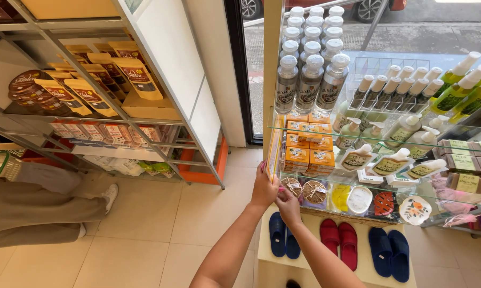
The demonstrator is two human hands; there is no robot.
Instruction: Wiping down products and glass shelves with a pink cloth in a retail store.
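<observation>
L hand [264,190] closed on flat yellow-orange packet [274,152] held upright at glass shelf [326,177] edge; R hand [288,205] just below, fingers curled, grip unclear; blue slippers [282,234] beneath

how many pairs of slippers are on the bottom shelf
3: a blue pair at left, partly behind the right hand; a red pair in the middle; a blue pair at right. More may be hidden.

Daylight from a glass shopfront [304,21] falls across a small shop's cream tiled floor [160,213]. A metal-framed rack [160,101] with glass shelves lines the left wall beside a white pillar [208,58]. Glass display shelving [326,130] stands at right above a pale wooden plinth [310,256]; pavement shows outside.
</observation>
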